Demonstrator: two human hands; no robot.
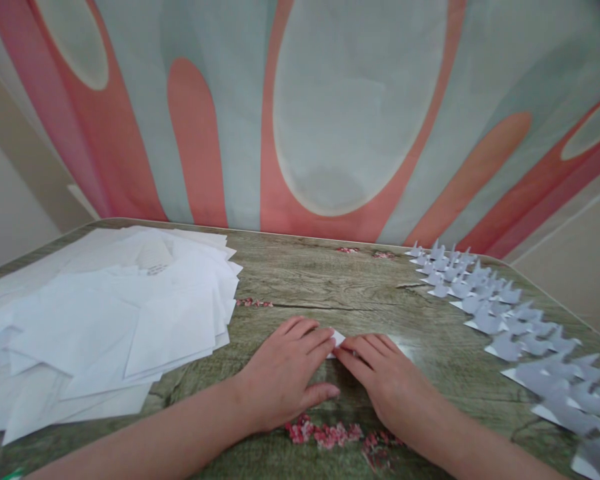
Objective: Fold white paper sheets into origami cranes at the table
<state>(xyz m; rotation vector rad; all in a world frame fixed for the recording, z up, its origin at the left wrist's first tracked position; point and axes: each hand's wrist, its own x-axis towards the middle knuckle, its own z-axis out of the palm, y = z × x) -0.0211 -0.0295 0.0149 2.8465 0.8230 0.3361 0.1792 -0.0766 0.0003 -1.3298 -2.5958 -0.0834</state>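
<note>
A small piece of folded white paper (336, 341) lies on the table between my two hands, mostly covered by fingers. My left hand (293, 370) presses its left side down with the fingertips, the thumb stretched out apart from it. From the other side, my right hand (383, 373) has its fingers together on the paper's right edge; its thumb is hidden. The fingertips of both hands almost meet over the paper.
Loose white paper sheets (95, 313) are heaped at the left. Rows of folded paper birds (487, 320) stand along the right side. The wood-patterned table (305, 273) with printed pink flowers meets a patterned wall (240, 120) at its far edge.
</note>
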